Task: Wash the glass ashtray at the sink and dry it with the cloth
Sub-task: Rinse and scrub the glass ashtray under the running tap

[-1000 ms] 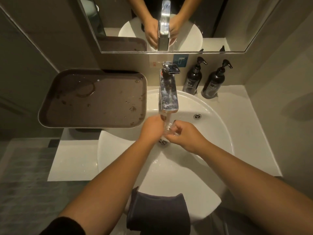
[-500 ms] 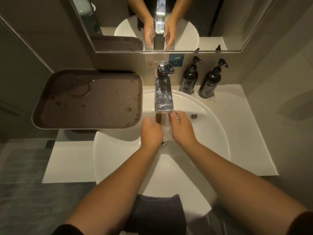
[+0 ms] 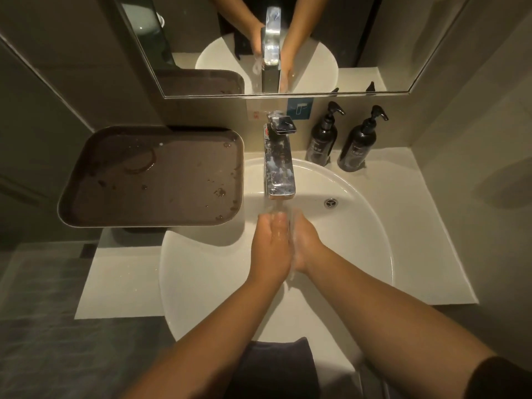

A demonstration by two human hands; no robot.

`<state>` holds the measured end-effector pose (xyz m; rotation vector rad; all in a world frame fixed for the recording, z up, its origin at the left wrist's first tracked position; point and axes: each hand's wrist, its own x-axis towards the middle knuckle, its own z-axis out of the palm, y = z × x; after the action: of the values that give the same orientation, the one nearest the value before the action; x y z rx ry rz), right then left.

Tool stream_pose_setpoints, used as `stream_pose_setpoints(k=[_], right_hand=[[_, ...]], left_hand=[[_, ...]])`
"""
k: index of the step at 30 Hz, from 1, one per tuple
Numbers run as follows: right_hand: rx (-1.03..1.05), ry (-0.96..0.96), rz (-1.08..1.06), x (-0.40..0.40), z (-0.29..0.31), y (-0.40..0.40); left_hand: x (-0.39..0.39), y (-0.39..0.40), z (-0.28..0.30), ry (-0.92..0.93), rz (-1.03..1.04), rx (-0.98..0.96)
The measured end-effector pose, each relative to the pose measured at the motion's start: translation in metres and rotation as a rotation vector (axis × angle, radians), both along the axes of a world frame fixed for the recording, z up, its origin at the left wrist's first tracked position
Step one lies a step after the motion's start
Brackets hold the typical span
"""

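Observation:
My left hand point(image 3: 269, 249) and my right hand point(image 3: 308, 243) are pressed together over the white sink point(image 3: 371, 226), right under the chrome tap point(image 3: 280, 168). Water runs from the spout onto them. The glass ashtray point(image 3: 291, 226) is clamped between the two palms; only a thin clear edge of it shows and the rest is hidden by my hands. A dark cloth point(image 3: 273, 367) hangs over the near rim of the sink, between my forearms.
A wet brown tray point(image 3: 155, 174) stands raised at the left, overlapping the basin's edge. Two black pump bottles point(image 3: 322, 139) point(image 3: 359, 142) stand at the back right on the white counter point(image 3: 426, 226). A mirror point(image 3: 359, 38) hangs above.
My hands have turned from cupping the ashtray side by side to pressing it palm to palm, and have stayed under the running water. The view has shifted slightly.

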<state>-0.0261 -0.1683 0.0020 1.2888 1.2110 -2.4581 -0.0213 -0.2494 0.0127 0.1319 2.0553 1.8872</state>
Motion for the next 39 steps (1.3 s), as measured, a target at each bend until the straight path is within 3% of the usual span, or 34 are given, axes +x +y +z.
stream_pose_setpoints(k=[3, 8, 12, 14, 18, 22, 24, 26, 30, 33, 35, 39], right_hand=[[0.015, 0.002, -0.042, -0.002, 0.001, 0.005], [0.698, -0.005, 0.045, -0.011, 0.012, 0.024], [0.965, 0.100, 0.182, -0.016, 0.022, 0.024], [0.859, 0.094, 0.200, -0.018, 0.026, 0.025], [0.367, 0.004, 0.201, -0.020, 0.039, 0.033], [0.334, -0.129, 0.323, -0.017, 0.044, 0.050], [0.406, -0.172, 0.435, -0.013, 0.054, 0.064], [0.658, -0.179, 0.439, -0.012, 0.068, 0.078], [1.328, 0.181, 0.280, -0.025, 0.110, 0.089], [1.753, 0.440, 0.570, -0.036, 0.131, 0.081], [1.860, 0.501, 0.705, -0.038, 0.135, 0.074], [1.867, 0.522, 0.732, -0.033, 0.129, 0.069]], left_hand=[[-0.008, -0.012, -0.006, -0.025, -0.030, 0.061], [-0.022, -0.021, -0.021, -0.432, 0.057, 0.374], [-0.029, -0.012, -0.017, -0.682, 0.137, 0.469], [-0.036, -0.009, -0.013, -0.751, 0.171, 0.455], [-0.038, -0.001, -0.012, -0.830, 0.087, 0.405], [-0.037, 0.003, -0.008, -0.978, -0.016, 0.386], [-0.041, 0.001, -0.008, -0.962, -0.039, 0.375], [-0.042, -0.003, -0.009, -0.888, -0.057, 0.329], [-0.039, -0.016, -0.009, -0.708, -0.032, 0.268], [-0.038, -0.028, -0.007, -0.524, 0.000, 0.160], [-0.038, -0.035, -0.005, -0.449, 0.021, 0.104], [-0.035, -0.046, 0.003, -0.379, 0.004, 0.158]])
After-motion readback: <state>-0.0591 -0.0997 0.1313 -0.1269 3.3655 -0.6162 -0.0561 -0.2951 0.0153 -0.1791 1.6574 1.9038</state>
